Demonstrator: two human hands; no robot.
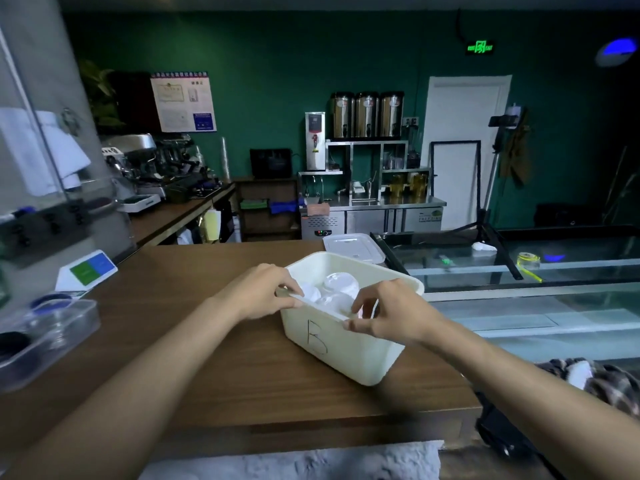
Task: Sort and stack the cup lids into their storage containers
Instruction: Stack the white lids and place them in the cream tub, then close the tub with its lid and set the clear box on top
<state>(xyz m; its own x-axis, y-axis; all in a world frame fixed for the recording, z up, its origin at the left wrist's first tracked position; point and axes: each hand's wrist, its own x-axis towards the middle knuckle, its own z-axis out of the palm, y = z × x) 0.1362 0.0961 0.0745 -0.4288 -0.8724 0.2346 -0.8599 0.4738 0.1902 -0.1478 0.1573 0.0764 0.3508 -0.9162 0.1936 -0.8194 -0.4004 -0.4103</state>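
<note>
1. White bin [346, 355] marked "B" sits towards the counter's [207, 341] right edge, turned at an angle.
2. Clear cup lids [341, 284] are piled inside it, kinda jumbled.
3. Left hand [266, 292] curls over the bin's left rim, thumb and fingertips pinching it.
4. Right hand [391, 313] pinches the near rim, thumb outside, fingers bent inside.
5. The flat bin cover [353, 247] lies just behind, at the far edge.
6. A clear container [52, 327] is at the left edge.

Cup lids [337, 289] in bin [349, 344], on counter [214, 358].
</note>
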